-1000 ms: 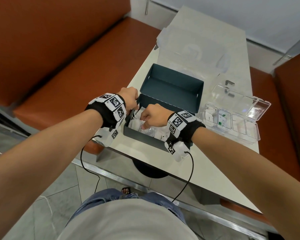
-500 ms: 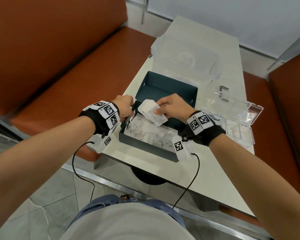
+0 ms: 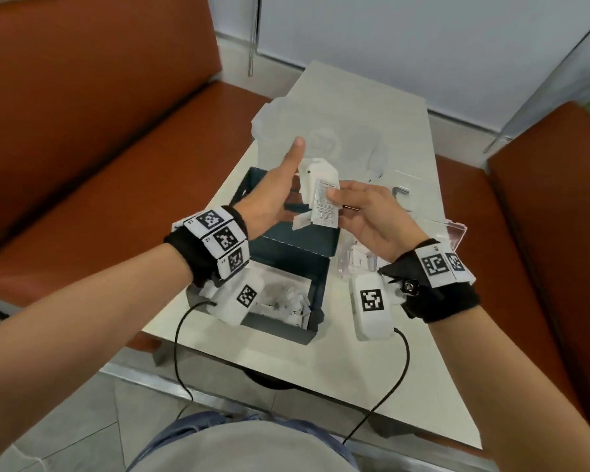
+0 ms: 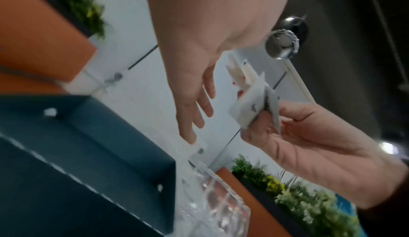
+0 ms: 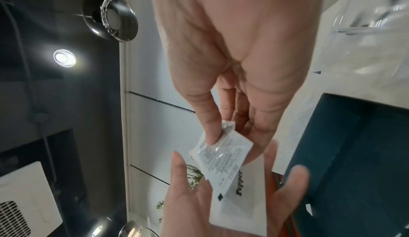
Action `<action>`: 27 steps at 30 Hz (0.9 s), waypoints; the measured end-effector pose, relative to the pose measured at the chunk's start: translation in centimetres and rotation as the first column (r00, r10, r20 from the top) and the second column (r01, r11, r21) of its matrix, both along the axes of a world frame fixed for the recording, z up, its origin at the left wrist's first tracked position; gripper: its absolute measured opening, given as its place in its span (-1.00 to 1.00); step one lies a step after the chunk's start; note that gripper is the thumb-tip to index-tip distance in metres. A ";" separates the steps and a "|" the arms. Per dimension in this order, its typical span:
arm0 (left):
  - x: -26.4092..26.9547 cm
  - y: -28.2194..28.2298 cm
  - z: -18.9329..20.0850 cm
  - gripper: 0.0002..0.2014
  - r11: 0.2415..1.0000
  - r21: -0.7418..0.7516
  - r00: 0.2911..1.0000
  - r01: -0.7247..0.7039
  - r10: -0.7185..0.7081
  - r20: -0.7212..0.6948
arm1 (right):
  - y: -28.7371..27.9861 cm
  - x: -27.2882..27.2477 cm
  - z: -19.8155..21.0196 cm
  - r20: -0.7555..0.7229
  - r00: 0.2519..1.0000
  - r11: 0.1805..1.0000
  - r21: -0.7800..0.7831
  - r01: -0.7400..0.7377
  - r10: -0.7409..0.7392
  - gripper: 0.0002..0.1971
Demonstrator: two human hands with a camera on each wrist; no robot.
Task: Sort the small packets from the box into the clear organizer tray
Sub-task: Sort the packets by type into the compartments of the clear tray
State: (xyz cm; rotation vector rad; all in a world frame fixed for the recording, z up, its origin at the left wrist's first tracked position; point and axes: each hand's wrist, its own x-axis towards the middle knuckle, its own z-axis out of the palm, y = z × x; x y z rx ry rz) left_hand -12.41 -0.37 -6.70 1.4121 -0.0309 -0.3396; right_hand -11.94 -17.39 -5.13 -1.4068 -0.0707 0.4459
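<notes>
My right hand (image 3: 334,199) is raised above the dark teal box (image 3: 297,253) and pinches a small bunch of white packets (image 3: 324,206) between thumb and fingers. The printed packet (image 5: 223,156) faces the right wrist camera. My left hand (image 3: 286,178) is open beside them, fingers straight and thumb up, palm toward the packets (image 4: 250,104); I cannot tell whether it touches them. More white packets (image 3: 286,301) lie in the near half of the box. The clear organizer tray (image 3: 355,264) lies right of the box, mostly hidden behind my right hand.
The tray's open clear lid (image 3: 453,229) sticks out to the right. A crumpled clear plastic sheet (image 3: 321,141) lies at the far end of the white table (image 3: 355,369). Orange benches (image 3: 116,165) run along both sides.
My right hand lifted the packets out of the box and up. My left hand left the box's edge, rose and opened beside the packets.
</notes>
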 end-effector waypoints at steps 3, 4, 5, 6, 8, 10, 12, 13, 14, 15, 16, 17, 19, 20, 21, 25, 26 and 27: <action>0.0 -3.1 0.1 -0.25 0.942 -0.307 0.980 0.137 -0.173 -0.093 | -1.3 -0.1 0.4 0.029 0.998 0.998 -0.016 0.058 -0.057 -0.81; -0.1 -4.0 0.0 -0.32 0.920 -0.371 0.977 0.129 -0.183 -0.113 | -1.8 -0.2 0.4 0.042 0.996 0.996 -0.034 0.084 -0.083 -0.79; -0.1 -4.9 -0.2 -0.40 0.903 -0.416 0.975 0.103 -0.175 -0.137 | -2.2 -0.2 0.3 0.060 0.993 0.992 -0.060 0.110 -0.106 -0.78; -0.2 -5.8 -0.4 -0.50 0.895 -0.441 0.975 0.067 -0.153 -0.162 | -2.6 -0.3 0.1 0.087 0.988 0.986 -0.096 0.135 -0.127 -0.78; 0.0 -7.2 -0.7 -0.68 0.892 -0.452 0.970 -0.002 -0.109 -0.219 | -3.5 -0.3 -0.5 0.181 0.971 0.955 -0.222 0.196 -0.158 -0.80; 0.3 -8.4 -1.1 -0.76 0.897 -0.437 0.955 -0.064 -0.072 -0.288 | -4.5 0.0 -0.9 0.292 0.943 0.881 -0.389 0.270 -0.160 -0.83; 0.6 -9.6 -1.3 -0.80 0.910 -0.401 0.940 -0.105 -0.041 -0.339 | -5.7 0.5 -1.3 0.371 0.920 0.763 -0.557 0.327 -0.124 -0.75; 0.8 -10.1 -1.4 -0.81 0.919 -0.375 0.938 -0.117 -0.023 -0.347 | -6.3 0.6 -1.4 0.408 0.907 0.698 -0.621 0.358 -0.103 -0.70; 1.0 -10.6 -1.7 -0.79 0.930 -0.344 0.939 -0.127 0.000 -0.345 | -6.9 0.7 -1.4 0.443 0.892 0.652 -0.653 0.385 -0.083 -0.68; 1.3 -11.0 -1.9 -0.76 0.940 -0.313 0.941 -0.136 0.023 -0.338 | -7.2 0.6 -1.4 0.468 0.882 0.640 -0.660 0.394 -0.060 -0.68; 1.5 -11.4 -2.0 -0.74 0.947 -0.287 0.942 -0.142 0.040 -0.333 | -7.5 0.4 -1.5 0.472 0.881 0.651 -0.661 0.373 -0.027 -0.67; 1.8 -11.7 -2.2 -0.72 0.953 -0.266 0.941 -0.143 0.048 -0.335 | -7.7 0.2 -1.7 0.460 0.888 0.663 -0.669 0.335 0.016 -0.62; 2.1 -12.2 -2.4 -0.69 0.963 -0.234 0.928 -0.136 0.041 -0.371 | -7.9 -0.2 -2.2 0.431 0.898 0.652 -0.706 0.277 0.084 -0.48; 2.2 -12.4 -2.4 -0.69 0.966 -0.226 0.920 -0.128 0.031 -0.391 | -8.0 -0.2 -2.4 0.427 0.900 0.643 -0.715 0.276 0.089 -0.44; 2.2 -12.7 -2.5 -0.70 0.968 -0.220 0.918 -0.119 0.023 -0.396 | -8.2 -0.2 -2.7 0.425 0.901 0.637 -0.718 0.282 0.080 -0.44; 2.3 -13.7 -3.0 -0.60 0.982 -0.175 0.943 -0.071 0.009 -0.333 | -9.4 0.0 -3.2 0.418 0.905 0.618 -0.732 0.286 0.076 -0.61; 2.3 -13.8 -3.1 -0.58 0.981 -0.178 0.944 -0.074 0.011 -0.330 | -9.8 0.1 -3.4 0.417 0.908 0.624 -0.720 0.304 0.040 -0.67; 2.4 -13.9 -3.3 -0.58 0.979 -0.186 0.942 -0.085 0.019 -0.334 | -10.2 0.2 -3.5 0.416 0.909 0.634 -0.699 0.331 -0.017 -0.73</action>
